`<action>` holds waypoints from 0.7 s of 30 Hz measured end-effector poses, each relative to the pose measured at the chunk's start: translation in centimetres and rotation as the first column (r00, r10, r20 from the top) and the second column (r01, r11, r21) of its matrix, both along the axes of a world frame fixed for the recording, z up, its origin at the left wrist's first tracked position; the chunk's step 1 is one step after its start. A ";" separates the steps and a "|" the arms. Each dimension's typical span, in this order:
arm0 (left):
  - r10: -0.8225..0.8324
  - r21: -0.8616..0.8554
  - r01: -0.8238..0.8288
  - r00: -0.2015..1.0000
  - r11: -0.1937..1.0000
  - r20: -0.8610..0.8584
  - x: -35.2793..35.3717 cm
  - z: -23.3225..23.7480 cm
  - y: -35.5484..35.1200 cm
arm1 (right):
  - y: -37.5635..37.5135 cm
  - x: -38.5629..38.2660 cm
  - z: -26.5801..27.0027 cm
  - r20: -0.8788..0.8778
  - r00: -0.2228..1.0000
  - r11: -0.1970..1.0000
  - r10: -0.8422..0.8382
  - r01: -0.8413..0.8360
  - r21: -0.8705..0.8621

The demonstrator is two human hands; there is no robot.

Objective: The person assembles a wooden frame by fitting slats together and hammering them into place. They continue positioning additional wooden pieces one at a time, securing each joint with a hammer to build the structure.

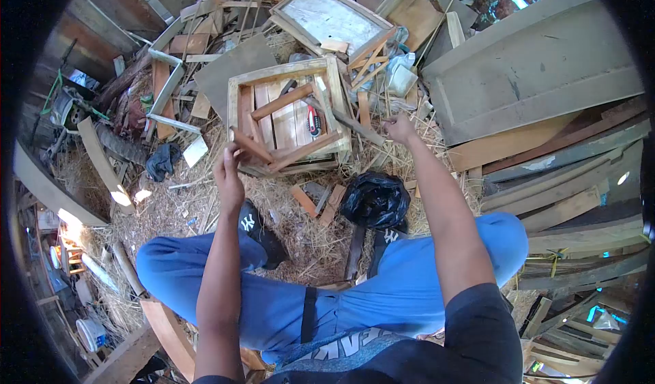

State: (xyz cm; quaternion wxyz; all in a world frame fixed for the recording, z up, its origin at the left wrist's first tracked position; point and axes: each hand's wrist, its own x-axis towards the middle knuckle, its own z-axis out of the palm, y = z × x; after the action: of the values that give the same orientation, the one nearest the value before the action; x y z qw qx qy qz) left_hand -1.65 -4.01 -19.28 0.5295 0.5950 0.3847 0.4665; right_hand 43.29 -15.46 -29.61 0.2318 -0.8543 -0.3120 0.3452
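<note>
My left hand (pixel 230 168) is at the front left corner of a wooden frame box (pixel 332 87), its fingers closed around the end of a reddish wooden piece (pixel 252 145). Inside the box lies a smaller wooden frame (pixel 281 102), tilted over the slatted bottom, with a red and black tool (pixel 314 121) beside it. To the right of the box, my right hand (pixel 401 128) has its fingers pressed together; what they hold, if anything, is too small to make out. A dark stick (pixel 359 127) reaches from the box toward that hand.
A black plastic bag (pixel 375 200) sits between my feet near some wood offcuts (pixel 332 204). A large panel (pixel 539 63) leans at the right above stacked boards (pixel 566 207). Behind the box lies a framed white panel (pixel 331 21); straw and scraps cover the ground.
</note>
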 end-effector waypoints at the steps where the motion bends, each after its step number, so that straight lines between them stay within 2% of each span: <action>1: -0.006 -0.004 0.006 1.000 1.000 -0.007 0.1 -0.2 0.2 | 0.3 0.1 -1.1 0.093 0.995 0.999 0.024 -0.026 0.022; 3: -0.033 -0.012 0.033 0.998 0.999 0.052 0.1 0.2 0.7 | 1.1 0.4 -3.6 0.032 0.999 1.000 0.008 -0.009 0.027; 5: 0.012 -0.070 -0.010 1.000 0.997 0.024 0.4 0.6 1.3 | 2.2 0.2 -6.4 -0.041 0.999 0.999 0.011 -0.010 0.031; 6: 0.001 -0.078 -0.001 1.000 0.997 -0.007 0.4 0.8 1.9 | 2.9 0.8 -10.2 -0.029 0.999 0.993 -0.035 0.038 0.112; 7: -0.010 -0.086 0.007 0.999 0.996 -0.041 0.2 1.0 2.7 | 3.9 -0.2 -11.1 -0.024 0.996 0.977 -0.084 0.088 0.193; 8: -0.003 0.003 0.003 0.995 1.000 -0.103 0.1 1.0 3.6 | 4.4 -0.4 -11.7 -0.097 0.987 0.971 -0.126 0.143 0.193; 9: 0.012 0.001 -0.012 0.992 1.000 -0.125 0.3 1.3 4.3 | 4.9 -1.2 -11.0 -0.119 0.987 0.973 -0.112 0.133 0.188; 11: 0.020 -0.007 -0.022 0.975 1.000 -0.222 0.8 2.6 5.9 | 5.8 -2.5 -10.1 0.188 0.978 0.993 -0.086 0.068 0.101; 12: 0.047 -0.046 -0.057 0.978 0.997 -0.201 0.9 2.9 6.7 | 6.1 -2.5 -10.2 0.214 0.976 0.999 0.045 -0.043 -0.015; 13: 0.052 -0.041 -0.062 0.975 0.997 -0.216 0.7 3.0 7.5 | 6.3 -3.1 -10.4 0.199 0.979 0.999 0.048 -0.047 -0.011; 15: 0.052 -0.038 -0.066 0.952 0.997 -0.300 0.6 3.1 8.9 | 6.1 -4.0 -11.0 0.306 0.951 0.997 -0.052 0.065 -0.030; 17: 0.038 -0.078 -0.061 0.961 0.995 -0.275 0.9 3.1 10.2 | 6.2 -4.1 -11.8 0.302 0.951 0.995 -0.068 0.085 -0.044; 19: -0.051 -0.024 0.045 0.914 0.999 -0.403 1.6 3.0 11.9 | 5.8 -4.7 -9.8 0.223 0.967 0.992 -0.122 0.123 0.010; 20: -0.078 -0.037 0.069 0.884 0.997 -0.461 2.2 3.1 12.7 | 5.8 -4.6 -10.3 0.298 0.948 0.993 -0.113 0.112 0.023; 21: -0.082 -0.036 0.073 0.885 0.997 -0.459 3.1 3.6 13.3 | 5.8 -4.5 -9.9 0.301 0.946 0.993 -0.117 0.116 0.024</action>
State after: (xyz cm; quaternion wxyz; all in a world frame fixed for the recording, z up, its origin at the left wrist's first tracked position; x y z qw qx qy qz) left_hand 1.41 9.32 -15.70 0.4468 0.6987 0.4791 0.2874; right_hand 38.81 -9.66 -39.51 0.2038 -0.9132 -0.2937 0.1956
